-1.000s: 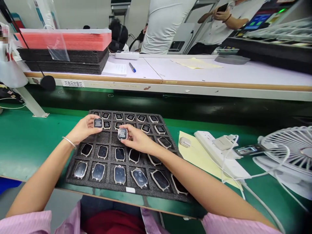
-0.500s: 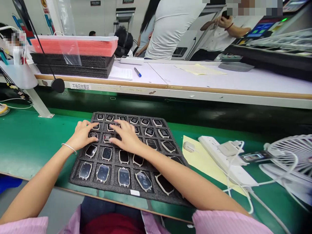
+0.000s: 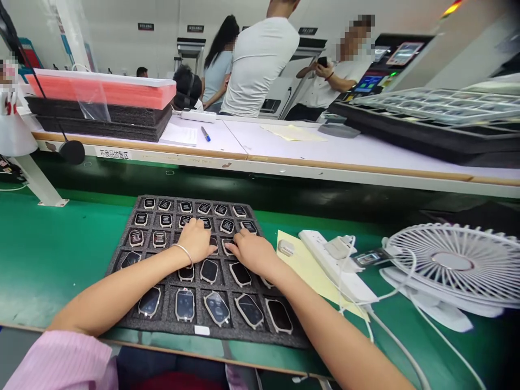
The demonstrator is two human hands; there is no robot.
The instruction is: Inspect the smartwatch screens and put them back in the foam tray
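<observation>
A dark grey foam tray lies on the green bench, with several rectangular smartwatch bodies in its compartments. Those in the far rows, like one smartwatch, show white text on their screens; a near-row smartwatch has a dark, glossy screen. My left hand rests over the middle of the tray, fingers and thumb apart, touching smartwatches in the second and third rows. Just right of it, my right hand has its thumb at a third-row smartwatch and its fingers spread. My forearms cover some compartments.
Right of the tray are yellow paper, a white power strip with cables, and a white fan. Behind, a raised shelf holds red trays, black foam and a blue pen. Several people are beyond it.
Both hands have moved right across the tray, from its left columns to the middle and right ones. The camera view has turned rightward, showing more of the fan.
</observation>
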